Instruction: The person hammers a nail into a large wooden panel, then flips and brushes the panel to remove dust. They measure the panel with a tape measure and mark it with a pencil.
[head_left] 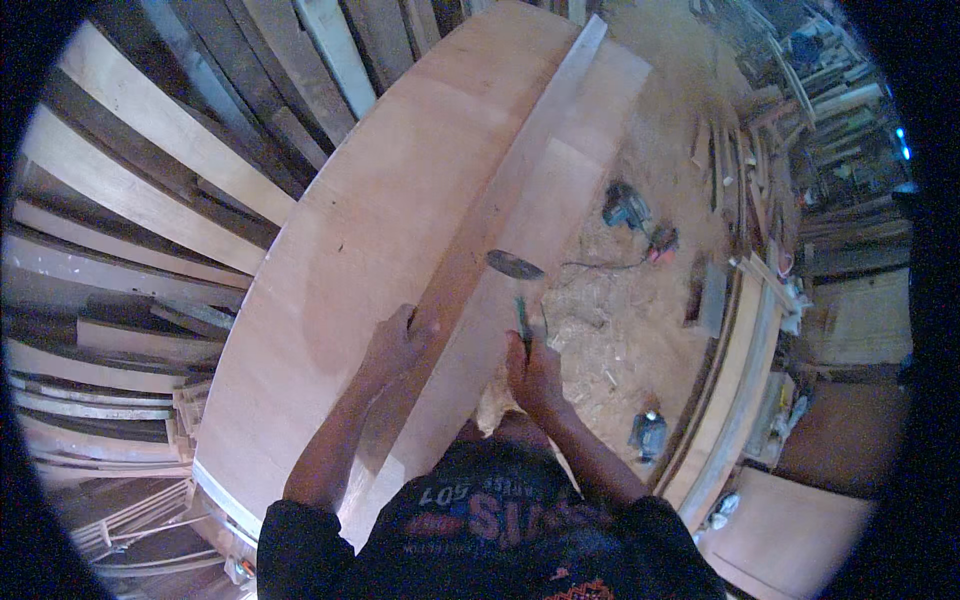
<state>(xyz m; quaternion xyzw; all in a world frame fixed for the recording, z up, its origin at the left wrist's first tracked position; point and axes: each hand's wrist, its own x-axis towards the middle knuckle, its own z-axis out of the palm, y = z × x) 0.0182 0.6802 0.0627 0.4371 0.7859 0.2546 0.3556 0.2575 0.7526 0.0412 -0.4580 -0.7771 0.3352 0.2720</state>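
Observation:
Before me lies a large pale plywood panel (400,150) with a curved left edge. A long wooden board (500,170) runs lengthwise along its right part, from the far end back toward my body. My left hand (395,345) is closed around the near part of this board, its fingertips partly hidden. In my right hand (535,370) is a hammer (515,265), gripped by its greenish handle. The dark hammer head is raised over the panel's right side, to the right of the board, and looks slightly blurred.
Wood shavings cover the floor (590,340) at right, where a corded power tool (628,205) and another dark tool (649,435) lie. Stacked planks (130,240) crowd the left side. Long timbers (735,390) and wood scraps line the right.

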